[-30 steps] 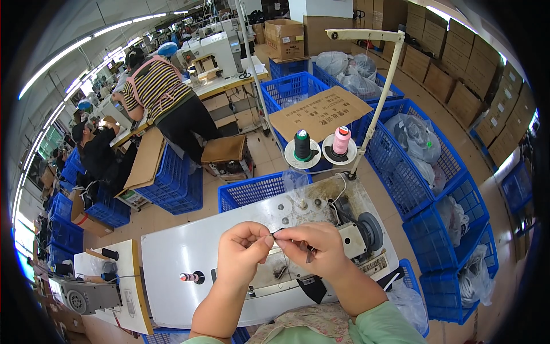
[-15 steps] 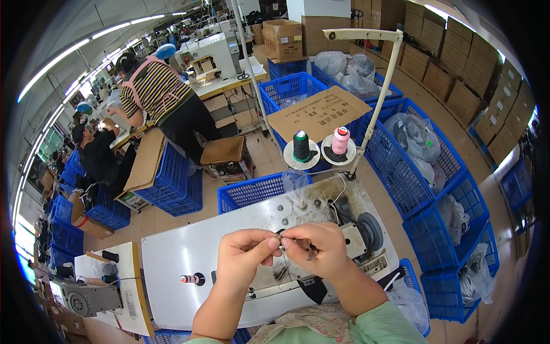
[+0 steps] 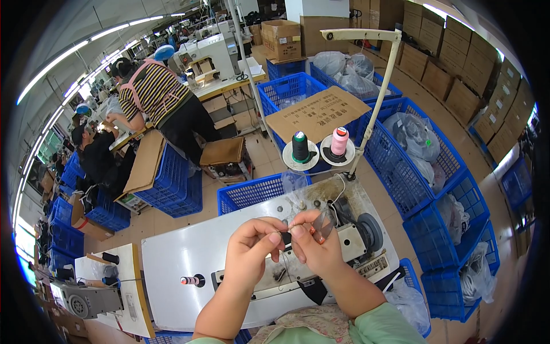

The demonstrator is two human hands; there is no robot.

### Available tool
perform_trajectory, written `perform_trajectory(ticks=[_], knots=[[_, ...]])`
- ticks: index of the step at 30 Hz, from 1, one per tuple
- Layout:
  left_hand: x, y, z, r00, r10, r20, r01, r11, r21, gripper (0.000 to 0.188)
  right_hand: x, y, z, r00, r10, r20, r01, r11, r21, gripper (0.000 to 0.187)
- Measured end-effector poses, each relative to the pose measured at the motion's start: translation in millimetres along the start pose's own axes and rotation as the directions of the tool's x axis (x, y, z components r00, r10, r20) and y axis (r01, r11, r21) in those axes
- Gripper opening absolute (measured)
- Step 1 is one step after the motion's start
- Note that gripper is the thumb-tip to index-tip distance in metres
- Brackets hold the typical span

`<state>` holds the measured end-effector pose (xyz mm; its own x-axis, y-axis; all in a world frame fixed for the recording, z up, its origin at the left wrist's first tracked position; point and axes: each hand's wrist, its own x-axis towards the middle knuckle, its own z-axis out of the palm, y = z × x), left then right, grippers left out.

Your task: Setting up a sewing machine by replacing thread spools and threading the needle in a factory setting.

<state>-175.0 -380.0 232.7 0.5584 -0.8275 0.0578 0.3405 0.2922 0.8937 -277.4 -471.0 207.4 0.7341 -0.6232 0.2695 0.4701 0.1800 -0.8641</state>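
Over the sewing machine (image 3: 346, 243), my two hands meet with the fingertips close together. My left hand (image 3: 252, 246) is closed, thumb and fingers pinching one side of a small dark piece (image 3: 286, 237) whose kind I cannot make out. From the other side my right hand (image 3: 315, 249) pinches too, thumb against forefinger. Tucked in that hand's fingers is a small tool with a greyish blade and orange parts, like thread snips (image 3: 324, 225). A thin thread seems to hang below the fingertips. Under my hands lies the machine's pale head, with a black piece (image 3: 313, 291) at its near edge.
A green thread cone (image 3: 299, 148) and a pink one (image 3: 339, 143) stand behind the white table (image 3: 177, 252). A small spool (image 3: 192, 280) is at left. Blue crates (image 3: 395, 166) with plastic bags line the right. Two people (image 3: 163, 94) work at far left.
My hands have risen slightly and turned, and the dark piece shows more between the fingertips. The tool in my right hand has swung up, showing its blade and orange parts.
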Motion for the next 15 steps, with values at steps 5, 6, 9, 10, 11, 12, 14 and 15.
perform_trajectory(ticks=[5, 6, 9, 10, 11, 12, 14, 15], knots=[[6, -2, -9, 0.98, -0.16, 0.121, 0.189, 0.938, -0.291, 0.005, 0, 4, 2, 0.999, 0.029, -0.038, -0.029, 0.999, 0.025, 0.013], [8, -4, -11, 0.967, -0.195, 0.166, 0.243, 0.903, -0.354, 0.005, 0, 5, 3, 0.998, 0.005, -0.056, -0.006, 1.0, -0.018, 0.013], [9, -9, -13, 0.954, -0.25, 0.164, 0.298, 0.844, -0.446, 0.008, -1, 8, 4, 0.996, -0.05, -0.075, 0.042, 0.994, -0.103, 0.014], [10, -9, -11, 0.953, -0.252, 0.166, 0.3, 0.844, -0.445, 0.008, 0, 10, 3, 0.994, -0.076, -0.074, 0.064, 0.987, -0.147, 0.014], [10, -9, -8, 0.95, -0.275, 0.149, 0.313, 0.826, -0.469, 0.009, 0, 10, 2, 0.994, -0.076, -0.077, 0.065, 0.987, -0.147, 0.014], [10, -10, -6, 0.945, -0.298, 0.132, 0.324, 0.808, -0.493, 0.01, 0, 10, 1, 0.995, -0.063, -0.077, 0.053, 0.991, -0.12, 0.014], [8, -13, -5, 0.94, -0.295, 0.175, 0.342, 0.778, -0.527, 0.011, 0, 10, 2, 0.996, -0.049, -0.074, 0.043, 0.995, -0.087, 0.013], [8, -13, -5, 0.932, -0.288, 0.218, 0.362, 0.746, -0.559, 0.012, 1, 10, 3, 0.996, -0.058, -0.062, 0.055, 0.997, -0.057, 0.013]])
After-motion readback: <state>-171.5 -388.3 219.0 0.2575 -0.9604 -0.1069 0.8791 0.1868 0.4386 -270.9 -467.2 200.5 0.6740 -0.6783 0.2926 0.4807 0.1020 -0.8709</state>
